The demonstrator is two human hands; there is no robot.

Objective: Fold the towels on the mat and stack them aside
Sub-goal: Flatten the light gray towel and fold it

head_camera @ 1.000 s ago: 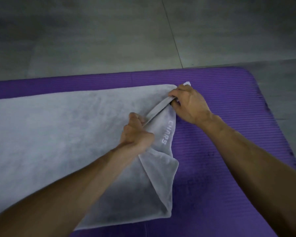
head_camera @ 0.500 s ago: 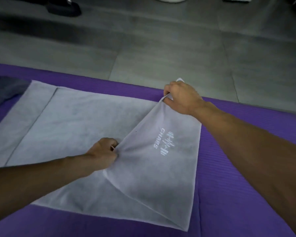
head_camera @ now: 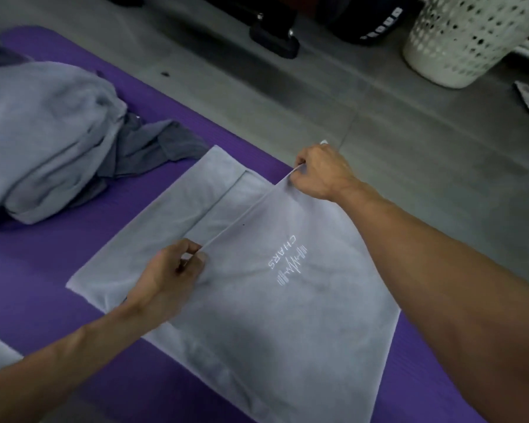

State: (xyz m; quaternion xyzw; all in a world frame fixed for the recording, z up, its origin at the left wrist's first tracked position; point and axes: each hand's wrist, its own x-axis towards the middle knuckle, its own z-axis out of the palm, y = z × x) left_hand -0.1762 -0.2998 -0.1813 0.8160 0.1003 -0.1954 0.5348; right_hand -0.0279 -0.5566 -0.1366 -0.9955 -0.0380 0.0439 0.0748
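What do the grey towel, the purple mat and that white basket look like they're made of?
Grey towel: soft matte cloth, perhaps microfibre; it drapes and creases.
Purple mat: likely foam; fine ribbed surface.
White basket: probably plastic; stiff wall with regular punched holes.

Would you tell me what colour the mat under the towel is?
Purple, with fine ribbing; the mat shows in the head view.
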